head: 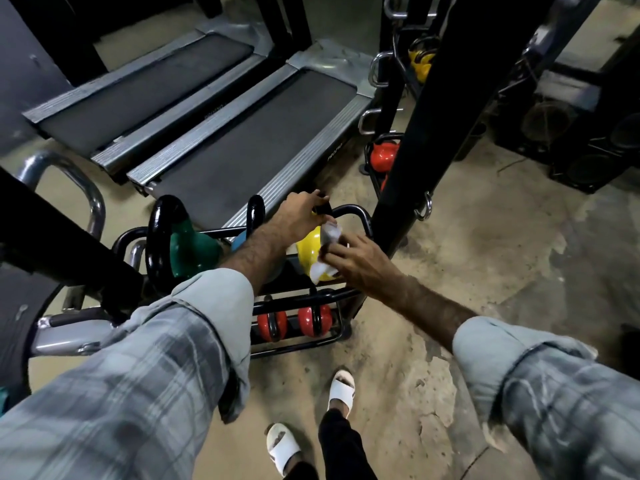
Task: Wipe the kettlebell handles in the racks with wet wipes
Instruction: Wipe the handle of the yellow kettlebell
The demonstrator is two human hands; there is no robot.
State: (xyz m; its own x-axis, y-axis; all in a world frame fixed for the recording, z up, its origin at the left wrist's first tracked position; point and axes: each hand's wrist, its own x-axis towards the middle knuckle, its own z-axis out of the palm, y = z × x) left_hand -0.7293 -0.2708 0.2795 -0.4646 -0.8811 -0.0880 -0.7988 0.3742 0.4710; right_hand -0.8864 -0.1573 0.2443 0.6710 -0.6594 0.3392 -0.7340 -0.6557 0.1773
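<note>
Left hand [300, 210]: curled over the black handle [323, 210] of a yellow kettlebell [310, 252] on the rack's [360, 216] top tier. Right hand [360, 259]: just beside it, pinching a crumpled wet wipe [327, 251] against the yellow bell's side. Green kettlebell [188, 247]: left of the left hand, same tier, black handle upright. Two red kettlebells [294, 323]: lower tier, below both hands. Treadmills [242, 133]: beyond the hands. Black post [415, 143]: right of the right hand. White sandals [341, 389]: on the floor, nearer than the hands.

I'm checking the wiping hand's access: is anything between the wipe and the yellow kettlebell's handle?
Nothing visible. The right hand holds the wet wipe against the yellow kettlebell; the left hand already grips its handle.
</note>
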